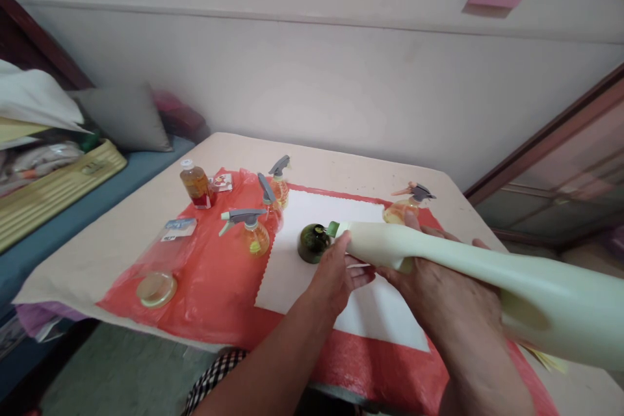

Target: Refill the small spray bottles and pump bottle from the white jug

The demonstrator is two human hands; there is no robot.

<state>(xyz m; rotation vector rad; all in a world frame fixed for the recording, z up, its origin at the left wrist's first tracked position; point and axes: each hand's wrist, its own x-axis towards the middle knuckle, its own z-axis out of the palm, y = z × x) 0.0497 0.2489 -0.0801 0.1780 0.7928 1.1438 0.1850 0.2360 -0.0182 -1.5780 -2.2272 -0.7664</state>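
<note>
My right hand (pixel 448 292) is wrapped round the handle of a large pale green plastic jug (pixel 560 292), tilted nearly level. My left hand (pixel 336 276) grips the jug's neck end from below and the side. The jug's small green spout (pixel 333 229) points left, at the top of a dark green round bottle (pixel 313 246). That bottle stands on a white sheet (pixel 287 273). Whether liquid is flowing is too small to tell. Several clear spray bottles with grey trigger heads stand left of the sheet, the nearest spray bottle (pixel 254 240) with yellowish liquid inside.
Red plastic (pixel 214 292) covers much of the table. On the left are an amber bottle (pixel 197 185), a small carton (pixel 223 182), a blue-and-white packet (pixel 179 228) and a round clear dish (pixel 156 290). Another spray bottle (pixel 400 209) stands behind my right hand. A wall (pixel 312 91) rises behind.
</note>
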